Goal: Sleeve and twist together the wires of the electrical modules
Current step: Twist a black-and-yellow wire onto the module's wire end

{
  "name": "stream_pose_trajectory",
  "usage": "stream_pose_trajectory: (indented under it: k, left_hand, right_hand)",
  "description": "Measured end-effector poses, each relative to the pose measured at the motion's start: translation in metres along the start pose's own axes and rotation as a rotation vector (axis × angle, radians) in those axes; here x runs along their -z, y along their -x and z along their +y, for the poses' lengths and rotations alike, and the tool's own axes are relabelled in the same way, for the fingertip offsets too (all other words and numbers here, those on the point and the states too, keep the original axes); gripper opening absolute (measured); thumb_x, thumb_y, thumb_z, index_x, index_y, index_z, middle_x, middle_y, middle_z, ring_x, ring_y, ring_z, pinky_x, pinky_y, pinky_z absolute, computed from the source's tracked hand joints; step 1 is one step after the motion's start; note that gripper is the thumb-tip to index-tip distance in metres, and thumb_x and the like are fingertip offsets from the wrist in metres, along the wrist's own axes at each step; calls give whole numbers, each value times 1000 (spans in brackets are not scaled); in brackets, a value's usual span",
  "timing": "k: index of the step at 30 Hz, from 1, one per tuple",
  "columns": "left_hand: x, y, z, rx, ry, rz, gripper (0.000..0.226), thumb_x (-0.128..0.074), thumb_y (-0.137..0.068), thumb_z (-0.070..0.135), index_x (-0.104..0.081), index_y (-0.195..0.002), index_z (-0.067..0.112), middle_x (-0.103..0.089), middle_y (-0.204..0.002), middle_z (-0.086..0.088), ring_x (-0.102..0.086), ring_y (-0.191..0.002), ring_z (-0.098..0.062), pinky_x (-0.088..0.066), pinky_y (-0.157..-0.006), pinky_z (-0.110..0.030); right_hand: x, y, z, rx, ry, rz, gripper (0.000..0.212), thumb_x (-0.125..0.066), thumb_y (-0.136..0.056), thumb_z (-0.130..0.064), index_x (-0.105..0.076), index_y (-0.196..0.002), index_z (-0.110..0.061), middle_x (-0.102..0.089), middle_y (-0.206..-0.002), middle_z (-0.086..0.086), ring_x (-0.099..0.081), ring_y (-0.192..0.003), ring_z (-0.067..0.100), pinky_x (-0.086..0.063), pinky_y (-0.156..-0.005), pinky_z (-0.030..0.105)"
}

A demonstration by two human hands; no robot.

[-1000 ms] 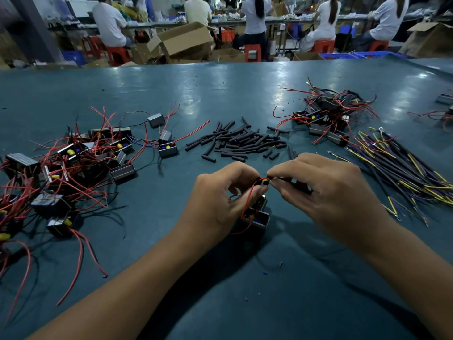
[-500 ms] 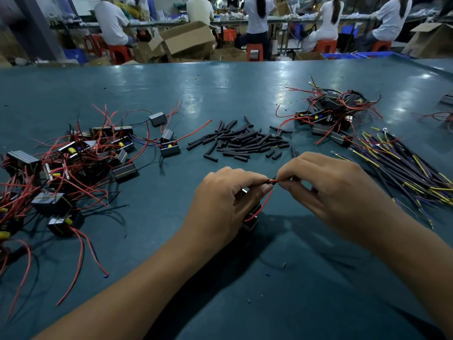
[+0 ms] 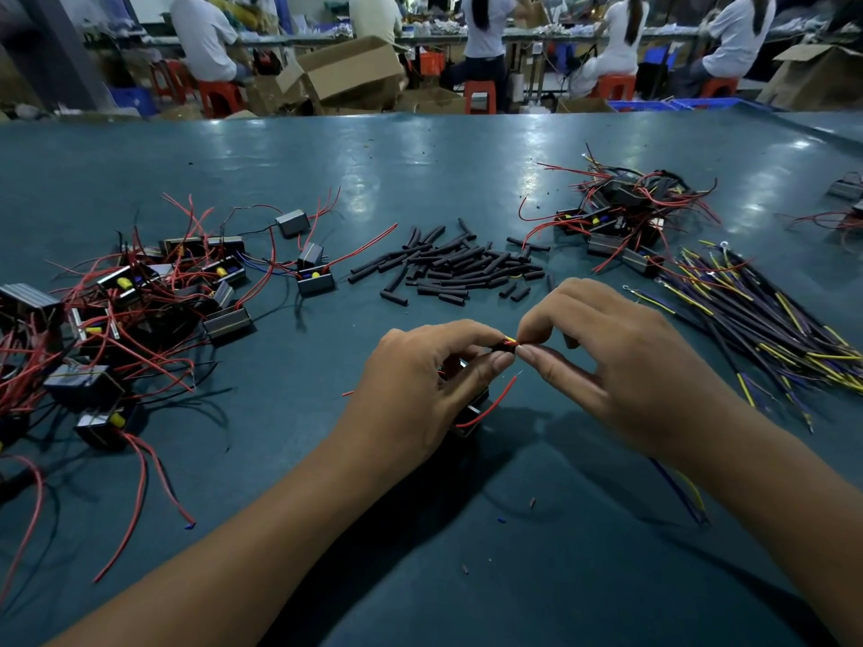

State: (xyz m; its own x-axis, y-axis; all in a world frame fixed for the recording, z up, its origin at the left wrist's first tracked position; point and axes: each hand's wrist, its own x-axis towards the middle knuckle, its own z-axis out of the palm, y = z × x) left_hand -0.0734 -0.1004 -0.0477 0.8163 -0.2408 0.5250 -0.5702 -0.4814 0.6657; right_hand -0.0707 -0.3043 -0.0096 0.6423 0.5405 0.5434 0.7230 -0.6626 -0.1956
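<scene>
Head view, items listed left to right on the teal table.

Far left: a heap of modules, small dark boxes with yellow parts inside, tangled in red wires that trail toward the near edge. Several boxes lie loose at the heap's right side, one grey box apart at the back.

Centre, back: a pile of black sleeves, short tubes lying crosswise on one another, a few strays beside it.

Centre, front: left hand, fingers curled, thumb and forefinger pinching wire ends. Under its palm sits one module, mostly hidden, touching the table; a red lead loops out of it on the right side.

At the meeting point of the two hands: the joined wire ends, red and yellow showing, with a dark sleeve just behind them on the left hand's side.

Right hand, thumb and forefinger pinched on the same wire ends, fingertips touching those of the left hand, other fingers loosely bent.

Right, back: a second heap of modules with red wires.

Right, front: a bundle of dark and yellow wires, fanned toward the table edge.

Background: people in white tops on red stools, cardboard boxes.
</scene>
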Motion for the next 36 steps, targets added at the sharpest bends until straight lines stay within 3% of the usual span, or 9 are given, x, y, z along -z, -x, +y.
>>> stream_pose_trajectory:
  k: [3,9,13,17,25,30,36]
  left_hand:
    - [2,1,1,23,16,18,12,-72,-90,34,-67,-95,24,-69,-75,15,-67,-69,-8,-51,-61,-19]
    - [2,1,5,-58,-78,40,15,-69,-89,40,-73,-90,25,-69,-74,16,-63,-71,-16,-48,-76,-48]
    - [5,-1,11,-216,-392,34,18,-65,-92,40,-77,-91,26,-68,-72,10,-57,-67,-17,-39,-71,-41]
    - [8,-1,12,-221,-404,4,21,-64,-93,41,-78,-92,25,-68,-72,9,-57,-68,-18,-39,-70,-41]
    - [11,-3,14,-324,-503,-36,18,-65,-95,32,-77,-92,19,-68,-73,4,-58,-65,-24,-44,-65,-39]
    - [13,-3,13,-326,-443,-94,15,-66,-94,25,-78,-96,15,-68,-76,-1,-61,-65,-26,-49,-55,-38]
    - [15,0,11,-83,-119,-136,8,-76,-88,11,-73,-96,11,-72,-77,4,-63,-68,-16,-50,-68,-38]
  right_hand:
    - [1,0,2,-25,-52,4,6,-65,-92,-20,-64,-92,-14,-55,-86,-6,-40,-79,6,-33,-74,18]
    - [10,0,3,83,39,-59,9,-61,-95,-15,-64,-89,-10,-54,-86,-3,-43,-81,13,-38,-72,25]
    - [13,-1,2,148,112,-121,15,-57,-95,-19,-68,-93,-10,-59,-88,2,-52,-79,24,-48,-66,38]
    - [13,-1,3,153,107,-137,14,-57,-95,-18,-69,-93,-9,-60,-89,3,-54,-80,26,-50,-65,45]
    - [11,-3,5,149,75,-111,12,-62,-91,-17,-69,-89,-7,-60,-84,2,-49,-78,19,-46,-69,35]
    - [9,-4,5,133,18,-151,5,-65,-92,-10,-66,-89,-7,-58,-83,0,-46,-78,17,-41,-71,30]
    - [7,-3,6,181,65,-162,3,-65,-91,-8,-65,-88,-7,-59,-85,1,-48,-79,19,-44,-71,33]
